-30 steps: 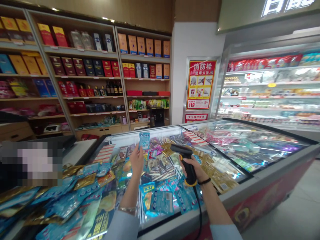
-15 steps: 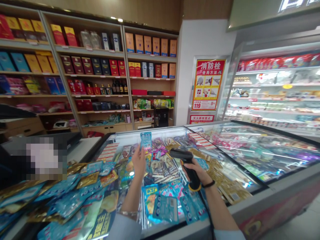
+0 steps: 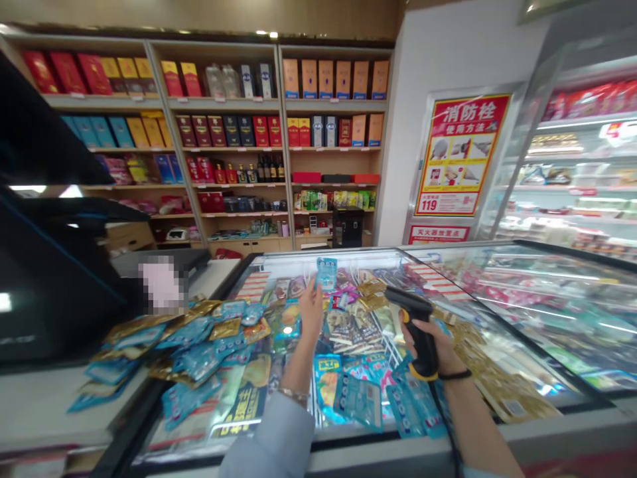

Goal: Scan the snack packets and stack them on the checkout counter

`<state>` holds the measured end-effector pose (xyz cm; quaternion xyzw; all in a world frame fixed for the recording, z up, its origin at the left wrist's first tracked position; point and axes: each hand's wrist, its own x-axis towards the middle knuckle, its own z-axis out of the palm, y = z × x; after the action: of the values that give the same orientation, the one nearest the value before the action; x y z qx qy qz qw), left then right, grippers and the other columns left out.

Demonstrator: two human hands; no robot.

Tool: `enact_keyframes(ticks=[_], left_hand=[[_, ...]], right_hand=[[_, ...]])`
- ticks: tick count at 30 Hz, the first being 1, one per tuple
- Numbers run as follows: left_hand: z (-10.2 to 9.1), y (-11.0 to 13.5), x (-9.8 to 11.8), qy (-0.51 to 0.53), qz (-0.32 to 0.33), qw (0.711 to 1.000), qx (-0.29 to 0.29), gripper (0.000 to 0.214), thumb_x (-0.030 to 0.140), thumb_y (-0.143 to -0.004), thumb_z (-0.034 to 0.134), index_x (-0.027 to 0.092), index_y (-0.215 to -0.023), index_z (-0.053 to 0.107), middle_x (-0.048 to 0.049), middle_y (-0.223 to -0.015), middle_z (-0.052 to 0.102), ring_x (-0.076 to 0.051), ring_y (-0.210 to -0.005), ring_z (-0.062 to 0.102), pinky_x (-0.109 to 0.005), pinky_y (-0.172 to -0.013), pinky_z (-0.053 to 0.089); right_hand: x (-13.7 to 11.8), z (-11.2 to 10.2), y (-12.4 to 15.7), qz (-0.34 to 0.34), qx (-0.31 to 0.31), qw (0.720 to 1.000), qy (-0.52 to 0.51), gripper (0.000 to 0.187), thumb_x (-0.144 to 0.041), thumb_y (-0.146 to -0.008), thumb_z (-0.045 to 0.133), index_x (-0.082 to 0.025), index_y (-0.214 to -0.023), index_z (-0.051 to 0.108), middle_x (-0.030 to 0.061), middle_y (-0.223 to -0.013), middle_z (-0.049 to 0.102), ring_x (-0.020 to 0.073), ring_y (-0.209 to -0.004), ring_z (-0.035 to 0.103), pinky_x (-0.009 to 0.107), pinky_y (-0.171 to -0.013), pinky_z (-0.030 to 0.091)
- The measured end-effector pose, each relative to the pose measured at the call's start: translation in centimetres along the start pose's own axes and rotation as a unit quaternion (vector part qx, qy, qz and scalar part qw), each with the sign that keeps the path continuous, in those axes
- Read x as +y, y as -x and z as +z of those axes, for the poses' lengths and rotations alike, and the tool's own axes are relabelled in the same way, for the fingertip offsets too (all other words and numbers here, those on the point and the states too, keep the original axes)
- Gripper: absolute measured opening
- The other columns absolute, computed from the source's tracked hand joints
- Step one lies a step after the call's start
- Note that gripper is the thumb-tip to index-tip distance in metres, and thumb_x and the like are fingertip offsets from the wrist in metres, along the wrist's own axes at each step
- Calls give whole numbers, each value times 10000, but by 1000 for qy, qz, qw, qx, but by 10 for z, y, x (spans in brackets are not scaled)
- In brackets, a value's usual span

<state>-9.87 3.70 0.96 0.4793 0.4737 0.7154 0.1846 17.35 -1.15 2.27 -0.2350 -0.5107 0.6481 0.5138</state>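
Note:
My left hand (image 3: pixel 311 309) pinches a small blue snack packet (image 3: pixel 327 274) by its lower left edge, holding it up above the freezer's glass top. My right hand (image 3: pixel 434 342) is wrapped round the handle of a black and yellow barcode scanner (image 3: pixel 412 311). The scanner's head points left toward the packet, with a gap between them. Its cable (image 3: pixel 444 425) runs down past my right wrist. Below my hands, several blue packets (image 3: pixel 359 400) lie on the glass. To the left is a heap of blue and gold packets (image 3: pixel 206 352).
The chest freezer (image 3: pixel 497 435) with sliding glass lids spans the front. Gold packets (image 3: pixel 497 382) lie on its right part. At the left stand a dark monitor (image 3: pixel 60 265) and a counter (image 3: pixel 44 405). Shelves of boxed bottles (image 3: pixel 326 79) and a red fire-hydrant sign (image 3: pixel 462 156) are behind.
The view has turned left, so the scene sits further right and the monitor shows at the left. My hands keep hold of the packet and the scanner.

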Motion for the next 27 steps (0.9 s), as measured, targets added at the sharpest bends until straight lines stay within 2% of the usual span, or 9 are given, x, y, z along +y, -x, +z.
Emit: enact_keyframes(ticks=[4,8,11,13,16,20,24,27], left_hand=[[1,4,4,13,-37,999,12,464,468,-852,531,155,-1170,656,-90,-917,721,-222,-860,679,-348,-757,574],[-4,12,13,37,-49,998,30,416,427,-849,539,152,-1129,677,-83,-893,714,-199,-815,668,-329,-746,565],[-18,14,21,44,-58,996,44,406,408,-856,524,150,-1131,674,-61,-835,705,-180,-753,655,-323,-726,560],[-38,12,29,41,-57,996,54,407,394,-855,524,148,-1147,666,-50,-812,701,-173,-737,651,-315,-720,558],[-86,2,44,17,-45,994,100,402,371,-849,524,133,-1143,662,-56,-804,703,-177,-751,657,-306,-720,556],[-173,-12,62,-44,-35,982,181,377,349,-847,497,127,-1095,673,-73,-825,710,-188,-710,666,-338,-702,562],[-263,-21,71,-133,-31,964,227,338,316,-821,498,133,-1024,697,-81,-776,715,-223,-714,681,-357,-710,557],[-318,-24,75,-189,-42,948,251,320,298,-797,508,151,-998,709,-84,-740,720,-248,-735,695,-351,-727,541]], right_hand=[[-5,6,6,2,17,1000,-7,255,-405,-760,626,-207,-912,573,-14,-554,529,124,-369,470,235,-337,351],[-15,21,15,-12,12,1000,19,223,-434,-772,586,-231,-865,578,-13,-570,480,131,-387,447,260,-354,362],[-17,40,15,-26,-2,999,32,226,-447,-791,551,-238,-868,585,-10,-581,451,136,-389,422,281,-359,359],[-11,58,10,-37,-10,999,14,223,-444,-795,548,-237,-870,585,-10,-588,449,133,-391,416,282,-366,361],[8,93,-2,-35,-31,998,-32,218,-441,-796,565,-233,-862,578,-15,-584,460,124,-390,413,269,-367,360],[44,154,-24,-11,-89,991,-102,221,-429,-776,601,-216,-829,575,-25,-558,485,107,-371,424,238,-348,352],[82,221,-45,-2,-148,975,-164,220,-423,-770,615,-214,-815,565,-46,-540,504,90,-349,442,209,-335,365],[106,267,-57,19,-182,967,-179,249,-444,-758,620,-205,-751,552,-44,-510,510,94,-338,449,206,-316,363]])
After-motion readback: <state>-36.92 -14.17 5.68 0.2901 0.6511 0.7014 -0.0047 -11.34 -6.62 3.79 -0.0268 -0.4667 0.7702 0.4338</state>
